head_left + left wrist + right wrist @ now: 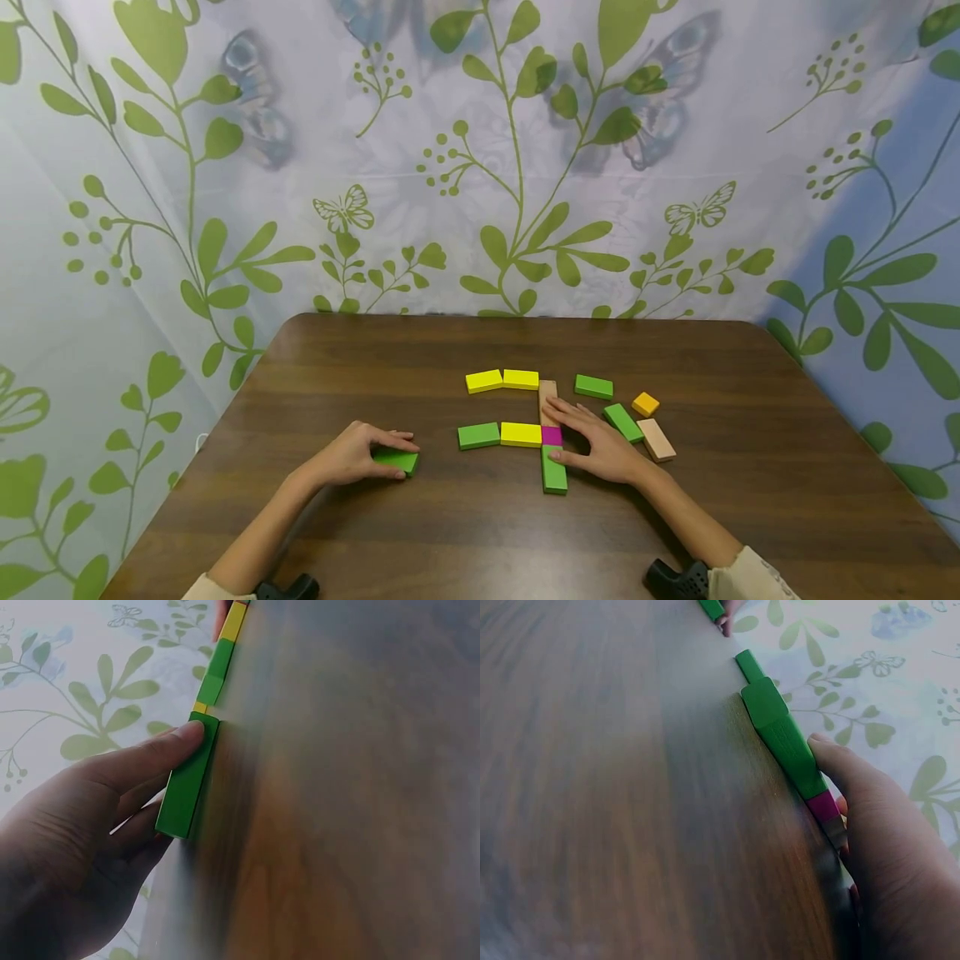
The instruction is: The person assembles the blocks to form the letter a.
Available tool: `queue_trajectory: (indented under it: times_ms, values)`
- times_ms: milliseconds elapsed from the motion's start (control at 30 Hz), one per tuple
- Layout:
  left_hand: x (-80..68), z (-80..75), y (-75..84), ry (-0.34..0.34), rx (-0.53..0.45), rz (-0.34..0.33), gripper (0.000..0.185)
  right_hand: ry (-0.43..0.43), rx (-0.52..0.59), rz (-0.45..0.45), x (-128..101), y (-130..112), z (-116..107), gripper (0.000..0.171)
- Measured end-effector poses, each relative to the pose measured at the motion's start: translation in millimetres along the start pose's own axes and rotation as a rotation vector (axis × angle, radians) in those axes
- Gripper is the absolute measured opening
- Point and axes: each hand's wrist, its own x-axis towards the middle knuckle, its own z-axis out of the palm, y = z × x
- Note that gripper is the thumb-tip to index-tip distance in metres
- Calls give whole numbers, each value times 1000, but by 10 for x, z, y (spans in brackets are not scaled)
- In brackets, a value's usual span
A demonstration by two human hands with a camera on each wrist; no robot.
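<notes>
Head view: the left hand [352, 454] lies on the brown worktop [450, 533], its grip curled over a green block [396, 459] held flat on the surface, well left of the block layout. The right hand [600, 446] rests flat with fingers spread and straight, fingertips on the plain wooden block [547, 390], thumb against the upright green block [554, 473] below the magenta block [551, 435]. A green and yellow row [500, 434] adjoins the magenta block; two yellow blocks [502, 380] lie farther back. Left wrist view: thumb and fingers pinch the green block [187, 780] by its edges. Right wrist view: the thumb [847, 769] touches the long green block [784, 742], next to the magenta block [825, 805].
</notes>
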Motion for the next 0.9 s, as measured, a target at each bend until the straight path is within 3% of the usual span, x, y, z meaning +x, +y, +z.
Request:
queue_trajectory:
  times_ms: [200, 500, 700, 900]
  values:
    - [149, 43, 28, 20, 9, 17, 38, 2, 0, -3, -5, 13, 2, 69]
    - [363, 144, 42, 112, 46, -8, 37, -8, 3, -5, -7, 3, 6, 68]
    - [396, 164, 58, 129, 47, -22, 38, -4, 9, 7, -2, -14, -4, 68]
    - [314, 135, 20, 164, 73, -20, 37, -2, 5, 3, -1, -4, -6, 68]
